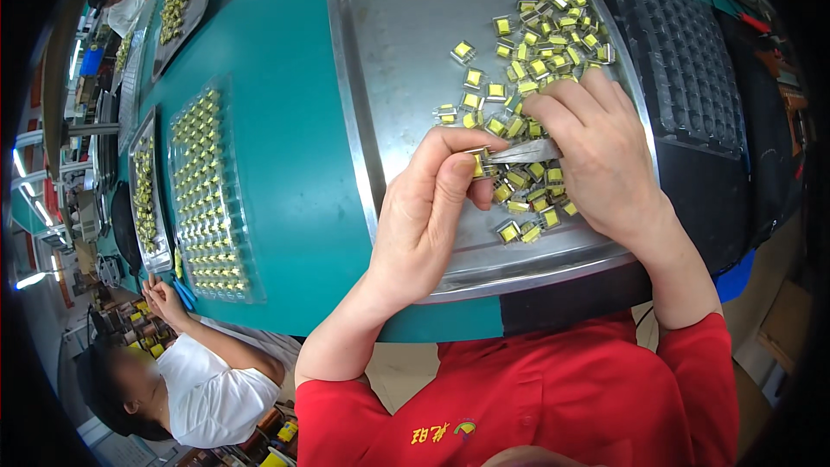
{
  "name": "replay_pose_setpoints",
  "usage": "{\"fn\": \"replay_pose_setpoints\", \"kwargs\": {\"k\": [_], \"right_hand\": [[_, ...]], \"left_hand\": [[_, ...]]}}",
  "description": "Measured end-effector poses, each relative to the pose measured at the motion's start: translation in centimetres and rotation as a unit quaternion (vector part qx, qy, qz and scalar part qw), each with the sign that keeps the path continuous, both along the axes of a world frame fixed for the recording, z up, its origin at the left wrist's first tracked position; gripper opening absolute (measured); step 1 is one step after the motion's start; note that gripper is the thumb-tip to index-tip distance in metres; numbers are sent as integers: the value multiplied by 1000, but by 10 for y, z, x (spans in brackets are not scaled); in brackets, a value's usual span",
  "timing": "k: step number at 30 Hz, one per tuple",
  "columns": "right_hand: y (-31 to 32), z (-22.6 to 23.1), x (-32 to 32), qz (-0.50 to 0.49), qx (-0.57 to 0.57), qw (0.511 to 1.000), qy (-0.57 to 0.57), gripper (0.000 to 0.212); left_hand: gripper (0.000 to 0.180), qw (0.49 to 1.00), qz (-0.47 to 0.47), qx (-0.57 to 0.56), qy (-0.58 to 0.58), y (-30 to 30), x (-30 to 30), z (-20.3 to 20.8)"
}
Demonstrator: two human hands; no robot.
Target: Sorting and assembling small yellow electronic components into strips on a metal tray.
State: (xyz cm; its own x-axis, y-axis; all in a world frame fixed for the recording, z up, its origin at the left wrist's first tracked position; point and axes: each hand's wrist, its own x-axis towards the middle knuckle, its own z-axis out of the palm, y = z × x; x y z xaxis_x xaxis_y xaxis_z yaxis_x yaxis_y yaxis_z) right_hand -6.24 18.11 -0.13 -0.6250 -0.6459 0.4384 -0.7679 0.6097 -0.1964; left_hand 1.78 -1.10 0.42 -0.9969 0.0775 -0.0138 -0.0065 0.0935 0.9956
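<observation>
My left hand (422, 207) pinches a small yellow-taped transformer (478, 162) with metal pins between thumb and fingers, over the near part of a metal tray (353, 112). In my right hand (605, 151) is a pair of metal tweezers (526, 153), its narrow tip pointing left and meeting the transformer at its side. Many more loose yellow transformers (540, 60) lie in the tray, heaped toward its right side and partly hidden beneath both hands.
To the right stands a dark tray with clear pockets (687, 60). A clear blister tray (207, 199) full of transformers lies on the green table (294, 164) at left. Beyond it are metal trays of parts (147, 207) and a co-worker in white (220, 389).
</observation>
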Motion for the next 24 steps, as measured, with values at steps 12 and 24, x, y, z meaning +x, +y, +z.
{"fn": "replay_pose_setpoints", "kwargs": {"k": [12, 24], "right_hand": [[1, 4, 0, 13, -15, 999, -41, 29], [3, 3, -2, -18, 7, 1000, 9, 31]], "left_hand": [[33, 1000, -4, -19, 13, 1, 1, 5], [39, 993, 4, 91, -77, 0, 1, 4]]}}
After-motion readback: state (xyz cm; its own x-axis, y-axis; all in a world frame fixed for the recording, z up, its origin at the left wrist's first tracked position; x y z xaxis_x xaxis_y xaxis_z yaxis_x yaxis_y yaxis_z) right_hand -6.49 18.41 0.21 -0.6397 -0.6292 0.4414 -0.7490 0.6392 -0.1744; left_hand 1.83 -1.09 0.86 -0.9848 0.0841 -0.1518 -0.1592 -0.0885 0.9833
